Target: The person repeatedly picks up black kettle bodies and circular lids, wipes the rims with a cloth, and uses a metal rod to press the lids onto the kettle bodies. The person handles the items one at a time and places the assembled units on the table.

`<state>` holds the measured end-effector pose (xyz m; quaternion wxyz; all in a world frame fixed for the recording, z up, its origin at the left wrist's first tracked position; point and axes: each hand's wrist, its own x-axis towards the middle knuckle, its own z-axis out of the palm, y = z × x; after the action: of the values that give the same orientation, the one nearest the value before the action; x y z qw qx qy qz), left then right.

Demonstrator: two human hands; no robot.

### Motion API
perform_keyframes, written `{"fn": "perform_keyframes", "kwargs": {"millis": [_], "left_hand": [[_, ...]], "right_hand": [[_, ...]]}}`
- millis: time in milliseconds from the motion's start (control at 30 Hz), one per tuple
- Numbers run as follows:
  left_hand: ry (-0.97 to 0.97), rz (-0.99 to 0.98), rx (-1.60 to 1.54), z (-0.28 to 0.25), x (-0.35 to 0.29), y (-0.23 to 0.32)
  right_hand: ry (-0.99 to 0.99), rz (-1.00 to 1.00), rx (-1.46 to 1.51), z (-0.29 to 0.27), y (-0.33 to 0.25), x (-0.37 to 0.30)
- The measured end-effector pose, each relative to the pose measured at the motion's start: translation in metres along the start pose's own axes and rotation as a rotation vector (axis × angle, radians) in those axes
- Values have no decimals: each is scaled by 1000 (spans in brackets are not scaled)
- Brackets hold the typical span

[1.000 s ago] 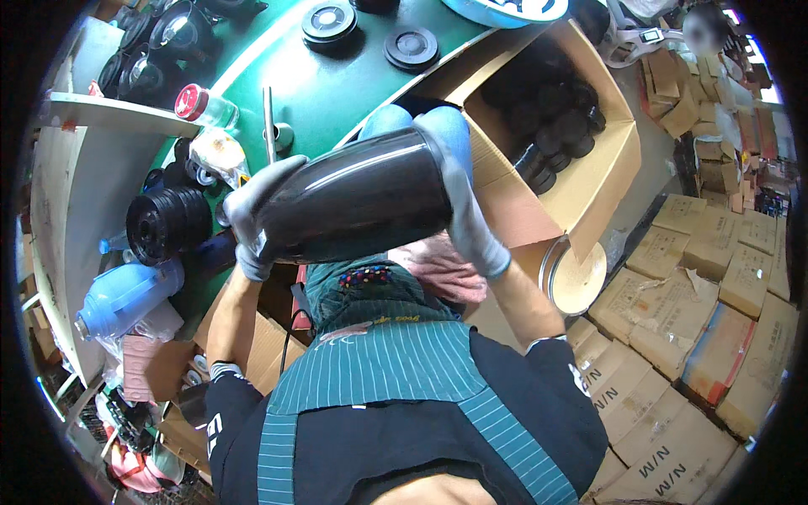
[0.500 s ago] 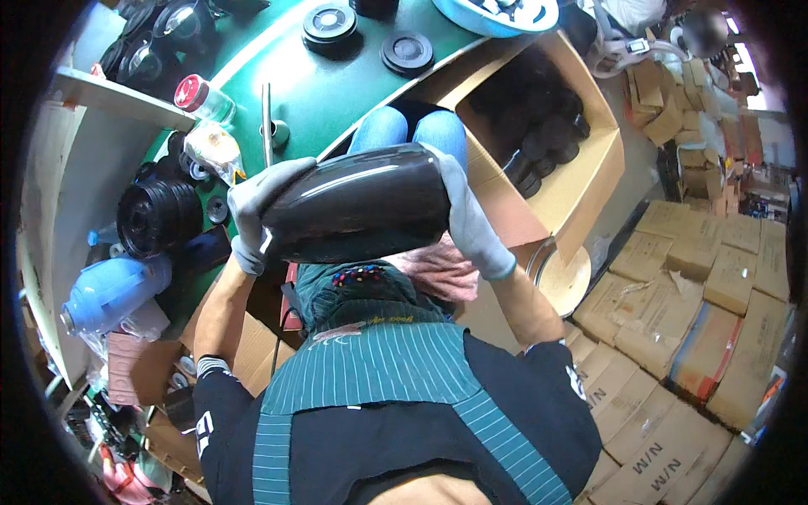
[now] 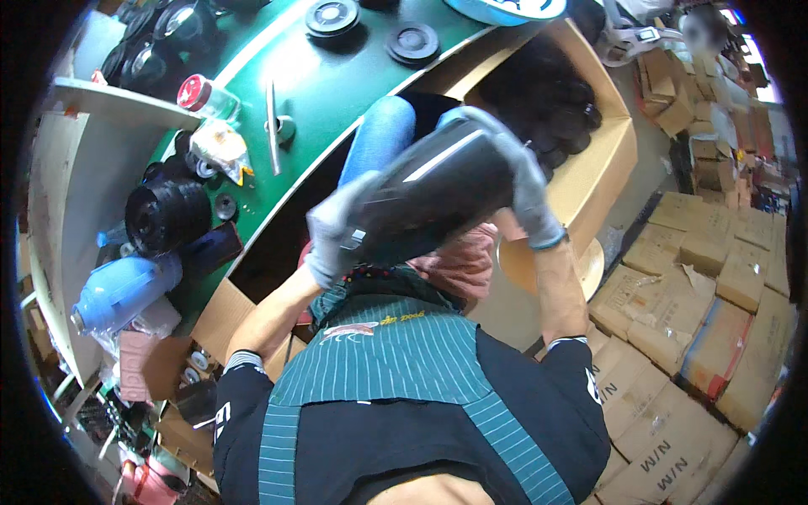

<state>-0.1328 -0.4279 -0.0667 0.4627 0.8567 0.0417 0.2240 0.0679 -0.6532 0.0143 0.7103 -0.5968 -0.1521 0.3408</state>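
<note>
A large glossy black cylinder (image 3: 433, 189) is held over my lap, tilted with its right end higher. My left hand (image 3: 335, 225), in a grey glove, wraps round its lower left end, beside a small whitish patch on the surface. Round the upper right end curls my right hand (image 3: 526, 181), gloved in grey as well and smeared by motion. What the cylinder is cannot be told from its plain outside. Just right of it stands an open cardboard box (image 3: 619, 156) with several dark round parts (image 3: 560, 126) inside.
On the green table (image 3: 328, 93) lie black discs (image 3: 412, 42), a metal rod (image 3: 272, 126) on a stand, a red-lidded jar (image 3: 202, 94) and a plastic bag (image 3: 220, 150). A blue basin (image 3: 505, 10) sits at the far edge. Stacked cartons (image 3: 656, 311) line the right.
Both hands have carried the black cylinder to the right, toward the open box. Its right end has tipped upward from nearly level. My head view has shifted slightly.
</note>
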Motion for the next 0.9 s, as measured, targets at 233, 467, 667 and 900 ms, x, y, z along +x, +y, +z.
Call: {"fn": "perform_keyframes", "kwargs": {"millis": [233, 467, 667, 900], "left_hand": [[74, -84, 588, -35, 42, -77], [149, -305, 330, -58, 59, -168], [-572, -51, -95, -39, 145, 4], [-800, 51, 159, -12, 140, 55]], "right_hand": [[-352, -395, -840, 3, 55, 14], [-105, -211, -45, -3, 108, 27], [102, -101, 872, 3, 67, 32], [-46, -70, 979, -27, 124, 38]]}}
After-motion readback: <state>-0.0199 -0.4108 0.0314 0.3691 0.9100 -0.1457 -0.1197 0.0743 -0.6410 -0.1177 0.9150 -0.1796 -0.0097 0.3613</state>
